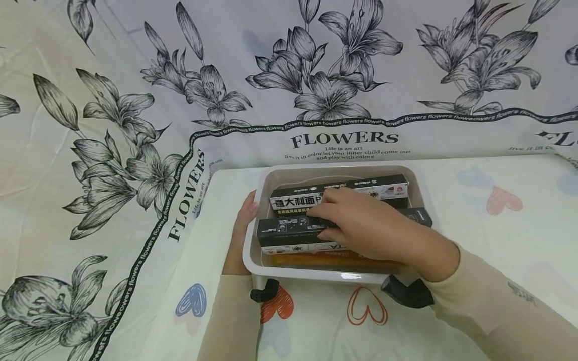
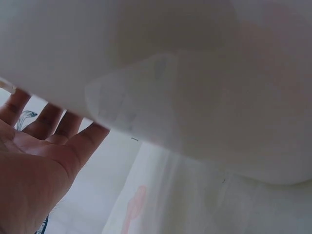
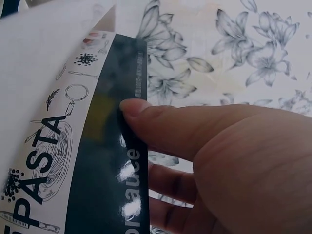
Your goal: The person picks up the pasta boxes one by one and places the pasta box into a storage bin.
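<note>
A pale plastic bin [image 1: 338, 273] holds two dark-and-white pasta boxes. My right hand [image 1: 356, 215] reaches into it and pinches the nearer pasta box [image 1: 280, 240] by its top, thumb on one face and fingers on the other. In the right wrist view that pasta box [image 3: 97, 161] shows the word PASTA, with the thumb of my right hand [image 3: 209, 151] pressing its dark side. The farther pasta box [image 1: 293, 200] lies just behind. My left hand [image 1: 244, 215] touches the bin's left side. From the left wrist, extended fingers of my left hand [image 2: 44, 146] meet the bin wall [image 2: 161, 97].
An orange package [image 1: 316, 258] lies low in the bin, partly hidden under the front box. The bin sits on a heart-print cloth [image 1: 316, 331]. A flower-print curtain [image 1: 226, 75] rises behind and to the left.
</note>
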Available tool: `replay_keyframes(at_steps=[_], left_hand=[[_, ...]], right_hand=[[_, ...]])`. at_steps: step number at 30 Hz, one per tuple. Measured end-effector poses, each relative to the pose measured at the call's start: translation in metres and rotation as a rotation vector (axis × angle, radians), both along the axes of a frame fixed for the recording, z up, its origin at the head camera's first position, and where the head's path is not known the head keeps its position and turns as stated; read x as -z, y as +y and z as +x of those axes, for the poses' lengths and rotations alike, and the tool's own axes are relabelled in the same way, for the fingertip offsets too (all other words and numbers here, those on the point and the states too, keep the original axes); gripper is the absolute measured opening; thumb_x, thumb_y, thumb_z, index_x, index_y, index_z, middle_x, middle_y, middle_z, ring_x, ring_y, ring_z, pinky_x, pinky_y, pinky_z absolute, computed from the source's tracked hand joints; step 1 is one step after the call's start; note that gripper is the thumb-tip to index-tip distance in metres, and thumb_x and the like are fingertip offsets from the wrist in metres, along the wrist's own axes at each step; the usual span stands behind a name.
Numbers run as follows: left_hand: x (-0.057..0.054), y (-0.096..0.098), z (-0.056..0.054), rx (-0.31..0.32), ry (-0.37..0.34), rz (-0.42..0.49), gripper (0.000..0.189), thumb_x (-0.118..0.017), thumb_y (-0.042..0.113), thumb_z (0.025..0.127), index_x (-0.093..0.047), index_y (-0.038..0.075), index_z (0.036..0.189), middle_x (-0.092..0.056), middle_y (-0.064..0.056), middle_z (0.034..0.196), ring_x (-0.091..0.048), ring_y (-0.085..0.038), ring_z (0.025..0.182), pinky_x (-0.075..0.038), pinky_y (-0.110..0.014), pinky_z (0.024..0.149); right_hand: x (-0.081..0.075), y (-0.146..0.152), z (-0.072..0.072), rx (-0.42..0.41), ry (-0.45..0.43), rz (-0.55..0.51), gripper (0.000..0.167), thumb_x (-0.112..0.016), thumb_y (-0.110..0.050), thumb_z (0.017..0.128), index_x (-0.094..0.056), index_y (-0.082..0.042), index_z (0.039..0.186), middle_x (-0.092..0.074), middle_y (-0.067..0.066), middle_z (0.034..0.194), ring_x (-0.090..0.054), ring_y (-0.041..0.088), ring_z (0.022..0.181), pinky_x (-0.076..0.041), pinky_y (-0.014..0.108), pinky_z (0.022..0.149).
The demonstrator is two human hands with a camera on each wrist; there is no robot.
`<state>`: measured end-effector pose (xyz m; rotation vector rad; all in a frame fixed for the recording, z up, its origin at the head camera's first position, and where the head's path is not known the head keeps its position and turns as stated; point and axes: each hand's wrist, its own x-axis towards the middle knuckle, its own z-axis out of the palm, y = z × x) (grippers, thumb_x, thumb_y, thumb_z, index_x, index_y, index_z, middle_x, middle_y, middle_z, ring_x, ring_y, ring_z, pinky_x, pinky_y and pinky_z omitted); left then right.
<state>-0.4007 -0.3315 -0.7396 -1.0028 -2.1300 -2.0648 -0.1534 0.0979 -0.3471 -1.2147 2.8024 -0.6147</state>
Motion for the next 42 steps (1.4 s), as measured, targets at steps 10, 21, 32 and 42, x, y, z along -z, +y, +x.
replay_keyframes(at_steps=[10,21,32,42], left_hand=[[0.045,-0.02,-0.033,-0.005,0.026,-0.032,0.056,-0.051,0.03,0.115,-0.044,0.007,0.165,-0.058,-0.017,0.148,-0.055,-0.027,0.128,-0.042,-0.035,0.109],[0.078,-0.036,-0.054,-0.025,0.042,-0.044,0.057,-0.051,0.028,0.114,-0.043,0.005,0.165,-0.053,-0.019,0.154,-0.049,-0.031,0.137,-0.033,-0.037,0.116],[0.059,-0.024,-0.042,-0.002,0.001,-0.022,0.057,-0.051,0.029,0.113,-0.044,0.004,0.164,-0.053,-0.02,0.153,-0.048,-0.032,0.136,-0.034,-0.038,0.117],[0.021,-0.012,-0.012,-0.018,-0.021,-0.027,0.052,-0.047,0.023,0.114,-0.045,0.007,0.164,-0.056,-0.014,0.15,-0.051,-0.029,0.132,-0.039,-0.038,0.113]], right_hand=[[0.003,-0.002,0.005,0.109,0.067,0.027,0.03,-0.084,-0.016,0.099,-0.079,-0.01,0.128,-0.068,0.006,0.116,-0.064,0.027,0.109,-0.056,0.045,0.094],[0.004,-0.002,0.007,0.132,0.068,0.02,0.035,-0.086,-0.02,0.098,-0.078,-0.007,0.129,-0.069,0.008,0.118,-0.064,0.028,0.111,-0.055,0.047,0.099],[0.004,0.003,0.008,0.151,0.017,0.012,0.038,-0.083,-0.025,0.1,-0.077,-0.008,0.133,-0.069,0.009,0.122,-0.065,0.029,0.113,-0.055,0.048,0.1],[0.005,0.012,0.012,0.163,-0.011,-0.031,0.038,-0.081,-0.028,0.102,-0.076,-0.01,0.136,-0.068,0.007,0.124,-0.064,0.026,0.112,-0.056,0.048,0.097]])
